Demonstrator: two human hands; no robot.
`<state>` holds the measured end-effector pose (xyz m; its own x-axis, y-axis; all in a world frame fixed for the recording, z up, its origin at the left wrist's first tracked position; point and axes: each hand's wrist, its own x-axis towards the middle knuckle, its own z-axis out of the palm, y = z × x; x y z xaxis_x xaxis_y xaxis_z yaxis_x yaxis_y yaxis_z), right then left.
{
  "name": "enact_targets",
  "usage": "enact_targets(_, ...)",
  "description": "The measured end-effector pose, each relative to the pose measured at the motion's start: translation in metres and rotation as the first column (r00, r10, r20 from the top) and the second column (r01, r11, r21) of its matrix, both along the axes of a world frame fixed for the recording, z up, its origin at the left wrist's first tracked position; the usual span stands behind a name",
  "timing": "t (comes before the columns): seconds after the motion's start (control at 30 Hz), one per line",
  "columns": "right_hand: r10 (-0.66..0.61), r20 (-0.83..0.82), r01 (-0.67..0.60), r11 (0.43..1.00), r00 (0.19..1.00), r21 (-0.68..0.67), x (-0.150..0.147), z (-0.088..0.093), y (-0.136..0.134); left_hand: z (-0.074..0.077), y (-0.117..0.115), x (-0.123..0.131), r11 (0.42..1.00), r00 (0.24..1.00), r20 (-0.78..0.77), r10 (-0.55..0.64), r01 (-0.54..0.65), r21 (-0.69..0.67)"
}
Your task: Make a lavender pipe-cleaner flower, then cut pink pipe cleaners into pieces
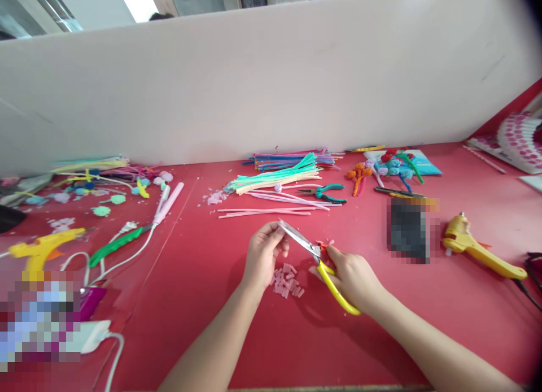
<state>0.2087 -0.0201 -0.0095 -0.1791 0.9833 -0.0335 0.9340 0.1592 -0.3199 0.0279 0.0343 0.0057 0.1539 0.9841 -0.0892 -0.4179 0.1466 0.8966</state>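
Observation:
My right hand (355, 276) is closed round the handles of yellow-handled scissors (336, 293). Their blades point left and up, with the tips at the fingertips of my left hand (261, 255). The left thumb and fingers are pinched together; whatever small thing they hold is too hidden to name. Beneath and between both hands, a small heap of short pink cut pieces (285, 282) lies on the red tabletop (195, 324). Just beyond the left hand are loose pink pipe cleaners (265, 212).
Behind lie mint and cream pipe cleaner bundles (277, 180) and teal-handled pliers (328, 195). Yellow glue guns lie at right (483, 248) and left (44, 248). A green-handled cutter (114, 246) and a pink corded tool (168, 204) are at left. A white partition (271, 92) stands behind.

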Motion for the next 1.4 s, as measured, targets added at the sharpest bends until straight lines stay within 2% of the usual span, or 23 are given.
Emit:
enact_targets(0.37, -0.001, 0.004, 0.001, 1.000, 1.000, -0.017, 0.000, 0.001, -0.002, -0.001, 0.000, 0.001, 1.000, 0.999, 0.046, -0.022, 0.022, -0.001)
enact_targets(1.17, -0.011, -0.034, 0.011, 1.000, 0.999, -0.025, 0.002, 0.000, -0.001, 0.000, 0.001, -0.001, 1.000, 0.999, 0.042, -0.022, 0.023, -0.014)
enact_targets(1.3, -0.044, -0.050, 0.044, 0.999, 0.998, -0.012, -0.002, 0.004, 0.001, 0.001, 0.001, -0.001, 0.998, 0.998, 0.038, -0.050, 0.051, -0.026)
enact_targets(1.4, -0.087, -0.135, 0.085, 0.996, 0.987, -0.023, -0.004, 0.010, 0.006, 0.001, -0.001, 0.002, 0.990, 0.992, 0.022, -0.124, 0.125, -0.066)
